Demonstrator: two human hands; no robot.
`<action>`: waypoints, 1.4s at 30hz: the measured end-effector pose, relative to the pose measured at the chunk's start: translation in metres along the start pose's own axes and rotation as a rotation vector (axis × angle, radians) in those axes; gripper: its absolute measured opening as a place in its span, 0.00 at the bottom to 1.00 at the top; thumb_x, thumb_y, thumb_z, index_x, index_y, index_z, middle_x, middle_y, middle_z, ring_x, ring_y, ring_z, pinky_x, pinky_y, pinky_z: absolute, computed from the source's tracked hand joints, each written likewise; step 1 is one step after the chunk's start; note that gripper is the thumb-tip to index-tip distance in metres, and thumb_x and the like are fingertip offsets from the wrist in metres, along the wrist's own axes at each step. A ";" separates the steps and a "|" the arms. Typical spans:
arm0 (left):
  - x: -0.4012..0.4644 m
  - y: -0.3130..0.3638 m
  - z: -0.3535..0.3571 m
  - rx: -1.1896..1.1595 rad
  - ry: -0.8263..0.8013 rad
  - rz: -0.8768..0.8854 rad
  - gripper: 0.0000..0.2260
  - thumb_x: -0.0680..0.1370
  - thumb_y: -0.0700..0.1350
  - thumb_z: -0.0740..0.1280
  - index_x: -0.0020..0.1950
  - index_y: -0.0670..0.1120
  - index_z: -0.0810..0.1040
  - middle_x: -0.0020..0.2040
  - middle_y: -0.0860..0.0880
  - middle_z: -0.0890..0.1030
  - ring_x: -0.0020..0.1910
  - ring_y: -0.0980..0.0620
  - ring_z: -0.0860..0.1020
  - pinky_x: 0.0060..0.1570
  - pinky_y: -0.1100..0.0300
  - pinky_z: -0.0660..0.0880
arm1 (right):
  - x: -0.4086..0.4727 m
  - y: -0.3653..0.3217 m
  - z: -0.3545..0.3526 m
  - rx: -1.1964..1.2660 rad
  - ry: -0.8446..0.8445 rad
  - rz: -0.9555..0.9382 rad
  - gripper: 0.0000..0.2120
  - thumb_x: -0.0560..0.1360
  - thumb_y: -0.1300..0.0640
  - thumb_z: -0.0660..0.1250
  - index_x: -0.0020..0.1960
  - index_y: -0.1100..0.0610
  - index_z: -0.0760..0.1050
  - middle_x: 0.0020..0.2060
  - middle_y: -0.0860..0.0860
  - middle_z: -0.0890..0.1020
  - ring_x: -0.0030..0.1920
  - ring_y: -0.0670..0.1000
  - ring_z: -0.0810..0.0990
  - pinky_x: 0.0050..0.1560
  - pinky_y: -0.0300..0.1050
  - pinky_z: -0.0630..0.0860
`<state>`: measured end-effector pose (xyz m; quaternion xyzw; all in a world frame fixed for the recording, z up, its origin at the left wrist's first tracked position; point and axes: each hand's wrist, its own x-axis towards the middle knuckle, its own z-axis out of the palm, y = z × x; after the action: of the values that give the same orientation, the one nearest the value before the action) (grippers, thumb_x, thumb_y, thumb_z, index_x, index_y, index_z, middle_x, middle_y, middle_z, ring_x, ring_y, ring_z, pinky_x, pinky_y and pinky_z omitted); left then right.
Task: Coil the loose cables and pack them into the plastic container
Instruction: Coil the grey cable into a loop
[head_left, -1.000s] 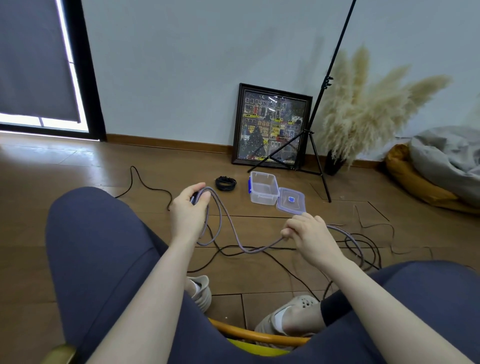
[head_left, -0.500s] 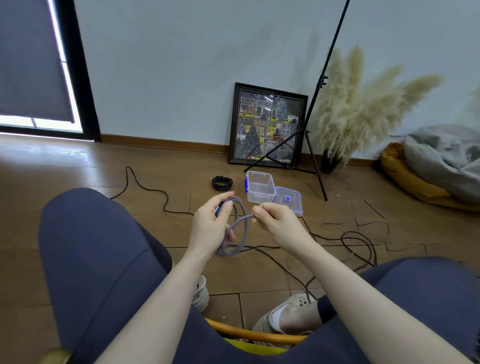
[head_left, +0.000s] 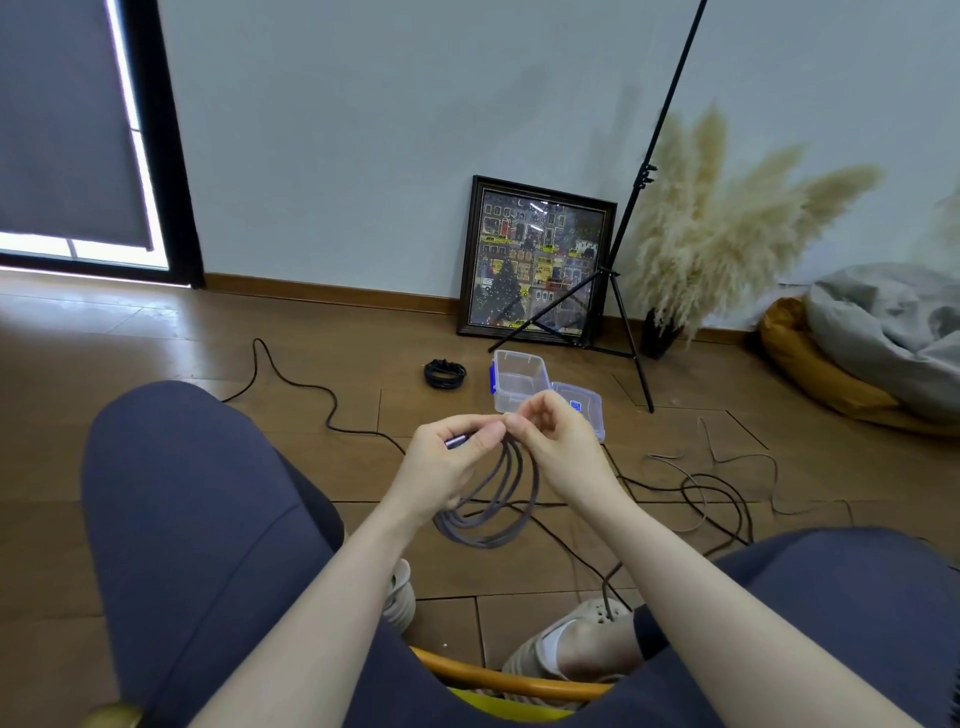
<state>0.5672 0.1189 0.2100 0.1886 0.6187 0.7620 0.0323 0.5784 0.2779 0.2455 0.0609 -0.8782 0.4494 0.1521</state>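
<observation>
- The left hand (head_left: 447, 457) pinches the top of the grey cable (head_left: 493, 499), thumb over the gathered loops and the metal plug (head_left: 456, 441) poking out by the fingers, so the turns hang as one bundle and cannot spring apart
- The right hand (head_left: 550, 441) meets it fingertip to fingertip, fingers curled on the same cable at the top of the coil, probably laying in or tucking the last turn
- The coil hangs free between the knees, above the floor (head_left: 156, 353), which lets the loops fall to an even size
- The box (head_left: 517, 379) stands open on the floor just beyond the hands, its lid (head_left: 584, 408) beside it and partly hidden by the right hand: set within reach for packing
- A small black coil (head_left: 444, 373) lies left of the box, apparently already wound but not yet packed
- Loose black and pale cables (head_left: 717, 493) sprawl on the floor to the right, and another black one (head_left: 291, 382) trails to the left, so much of the job seems left
- Next call: hold the bundle tight while moving it, or it may uncoil
</observation>
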 end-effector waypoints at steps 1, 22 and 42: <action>0.000 0.000 -0.001 -0.023 -0.011 -0.010 0.12 0.78 0.47 0.67 0.57 0.42 0.83 0.23 0.50 0.63 0.17 0.57 0.56 0.19 0.69 0.54 | 0.000 0.002 -0.001 -0.041 0.029 -0.025 0.08 0.77 0.48 0.68 0.48 0.52 0.74 0.42 0.46 0.78 0.42 0.44 0.75 0.42 0.36 0.70; 0.000 -0.005 -0.005 0.061 0.053 0.076 0.09 0.80 0.45 0.67 0.59 0.50 0.83 0.29 0.49 0.74 0.20 0.49 0.70 0.20 0.60 0.72 | -0.009 0.022 -0.008 -0.012 -0.350 0.120 0.08 0.83 0.55 0.56 0.47 0.55 0.69 0.31 0.45 0.77 0.36 0.48 0.73 0.44 0.47 0.71; -0.002 -0.003 0.002 -0.026 -0.145 -0.033 0.14 0.84 0.43 0.59 0.65 0.48 0.79 0.30 0.47 0.71 0.17 0.54 0.64 0.18 0.64 0.68 | -0.015 0.013 -0.019 -0.360 -0.390 0.025 0.09 0.84 0.50 0.53 0.52 0.55 0.67 0.37 0.47 0.77 0.39 0.50 0.75 0.48 0.53 0.74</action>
<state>0.5690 0.1205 0.2073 0.2324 0.6077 0.7538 0.0922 0.5936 0.3005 0.2415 0.1074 -0.9574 0.2673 -0.0172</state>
